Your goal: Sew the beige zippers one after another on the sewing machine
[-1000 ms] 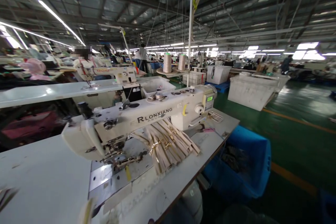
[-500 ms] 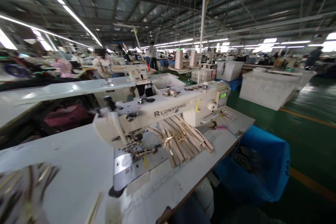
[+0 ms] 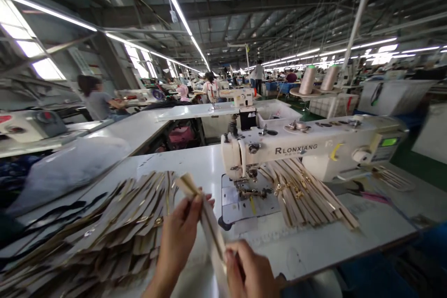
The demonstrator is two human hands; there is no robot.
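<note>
A beige zipper with gold teeth stretches between my two hands above the table's front part. My left hand pinches it near its upper end, with a short piece standing out beyond the fingers. Lower down and to the right, my right hand is closed on the same zipper. To the left lies a big heap of similar zippers. On the right a white sewing machine stands over the table, and more zippers with gold pulls lie under its arm.
Two thread cones stand behind the machine. Scissors with pink handles lie at its right. A clear plastic bag and black straps are at the left. A person sits at another station, far left.
The view has swung left, so the machine now sits further right. Both hands have come into view, holding a zipper between them.
</note>
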